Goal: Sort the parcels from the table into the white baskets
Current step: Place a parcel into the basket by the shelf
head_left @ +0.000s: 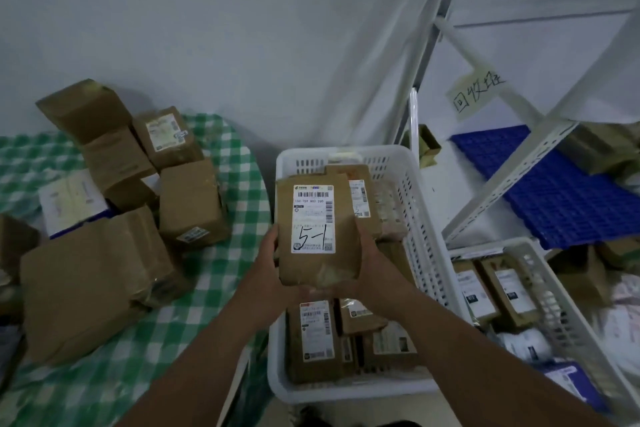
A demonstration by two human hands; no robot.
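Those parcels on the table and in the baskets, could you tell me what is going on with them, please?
A person is sorting. Both hands, left hand and right hand, hold a brown parcel marked 5-1 above the nearer white basket, which already holds several parcels. A second white basket to the right also has parcels in it. More cardboard boxes wait on the green checked tablecloth.

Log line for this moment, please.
held: flat brown cardboard parcel marked 5-1 | left hand, right hand: gripping it | over: white slotted plastic basket | state: not released
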